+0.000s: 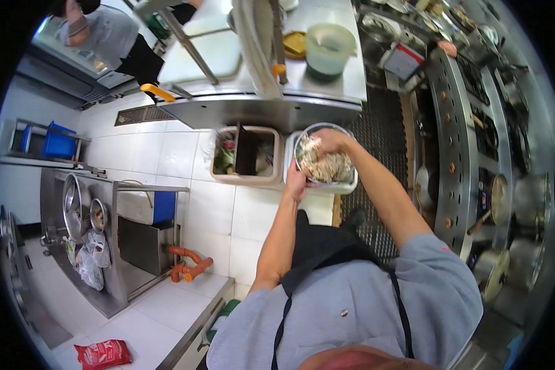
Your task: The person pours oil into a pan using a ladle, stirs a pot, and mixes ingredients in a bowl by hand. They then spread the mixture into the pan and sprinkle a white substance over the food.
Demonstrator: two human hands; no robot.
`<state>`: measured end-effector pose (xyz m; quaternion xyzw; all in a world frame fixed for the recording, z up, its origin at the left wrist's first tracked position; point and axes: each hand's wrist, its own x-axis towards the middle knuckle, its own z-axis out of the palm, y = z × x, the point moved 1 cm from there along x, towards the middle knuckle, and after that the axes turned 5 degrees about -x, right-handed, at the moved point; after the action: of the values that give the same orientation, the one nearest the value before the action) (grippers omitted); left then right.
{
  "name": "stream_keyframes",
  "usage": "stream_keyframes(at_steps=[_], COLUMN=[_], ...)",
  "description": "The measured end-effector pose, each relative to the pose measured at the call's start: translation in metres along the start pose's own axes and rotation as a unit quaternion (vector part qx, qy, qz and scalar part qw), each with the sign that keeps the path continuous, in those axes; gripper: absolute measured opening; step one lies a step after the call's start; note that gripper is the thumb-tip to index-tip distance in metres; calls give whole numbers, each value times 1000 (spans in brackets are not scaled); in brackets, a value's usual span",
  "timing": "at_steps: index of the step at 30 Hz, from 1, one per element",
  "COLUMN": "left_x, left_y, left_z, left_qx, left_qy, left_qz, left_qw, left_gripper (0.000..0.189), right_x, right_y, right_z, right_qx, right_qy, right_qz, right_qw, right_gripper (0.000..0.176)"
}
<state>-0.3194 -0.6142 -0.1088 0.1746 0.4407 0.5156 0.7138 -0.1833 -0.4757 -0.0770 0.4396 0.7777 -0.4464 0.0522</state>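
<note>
A round metal bowl (300, 131) holds a pale, shredded food mixture (332, 168). My left hand (297, 183) grips the bowl's near left rim. From above on the right, my right hand (332, 141) reaches into the bowl and touches the mixture; its fingers are partly hidden there. Directly beneath the bowl is a pale container (345, 189), mostly covered by it. Just left of the bowl stands a beige bin (280, 148) with a dark divider and vegetable scraps inside.
Ahead is a steel worktable (259, 114) bearing a translucent tub (330, 52) and a cutting board (209, 58). A stove (456, 148) lines the right side. Orange pipes (190, 265) stick out at lower left. Another person (114, 40) stands at upper left.
</note>
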Motion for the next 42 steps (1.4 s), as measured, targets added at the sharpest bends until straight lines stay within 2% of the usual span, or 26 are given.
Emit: stream_keyframes(at_steps=[1,3,5,6,8,10,11,13,15,16,19,20,21,23,26,28,30,31,32,33,34,36,37,39,41,42], left_x=[-4,-6,0,0,0,-4,-4,-9,-17,-18,-17,-16,-12,-9,-3,-12,-20,-24,-27,-32,-37,-36,-41,-42,-42,-38], left_y=[4,15,18,19,21,21,19,18,19,16,8,5,2,-1,0,9,15,14,13,12,10,5,8,9,6,7], left_z=[1,8,5,1,7,5,5,17,33,32,18,16,13,13,11,22,25,26,33,40,46,43,43,43,38,36], left_qx=[-27,-55,-39,-23,-34,-43,-48,-56,-39,-57,-30,-43,-48,-59,-32,-51,-54,-88,-79,-69,-62,-53,-47,-21,-30,-37], left_qy=[11,18,11,10,29,27,20,46,45,38,35,32,33,59,61,54,31,10,22,29,33,21,17,24,19,10], left_qz=[9,27,30,23,59,63,77,107,140,129,92,96,95,65,80,146,132,128,130,137,129,113,102,86,70,63], left_qw=[1000,998,999,999,997,997,996,992,988,989,995,994,994,994,994,986,989,988,988,988,989,992,993,996,997,997], left_gripper=[70,76,80,85,86,88,89,90,92,92,91,90,90,86,66,58,65,78,82,87,87,88,86,82,80,78], right_x=[-23,-26,-25,-25,-34,-58,-59,-38,6,5,-3,-9,-16,-44,-38,-55,-59,-68,-58,-51,-49,-49,-52,-51,-63,-70], right_y=[-34,-42,-41,-39,-43,-59,-56,-29,16,13,5,-3,-10,-56,-52,-65,-40,-40,-34,-30,-29,-29,-21,-7,-5,-8], right_z=[-19,-17,-1,-3,-15,-32,-24,0,25,25,23,16,10,-2,1,-13,-9,-3,13,28,35,39,42,42,33,20], right_qx=[-110,-234,-253,-224,-166,-92,-98,173,94,248,352,194,191,3,-112,-18,-59,-12,167,338,340,566,567,681,659,546], right_qy=[13,130,193,131,154,163,170,247,295,238,172,222,219,295,273,252,296,292,294,297,297,278,281,145,132,181], right_qz=[3,-5,-24,-39,-108,-24,-33,16,83,89,85,106,108,131,-7,19,47,57,59,58,74,31,39,-1,-16,1], right_qw=[994,963,948,965,968,982,980,953,947,935,916,950,951,946,955,967,952,955,939,891,889,776,773,718,740,818], right_gripper=[53,56,51,50,54,61,61,65,64,65,64,56,56,53,54,52,65,69,65,61,61,53,53,59,54,51])
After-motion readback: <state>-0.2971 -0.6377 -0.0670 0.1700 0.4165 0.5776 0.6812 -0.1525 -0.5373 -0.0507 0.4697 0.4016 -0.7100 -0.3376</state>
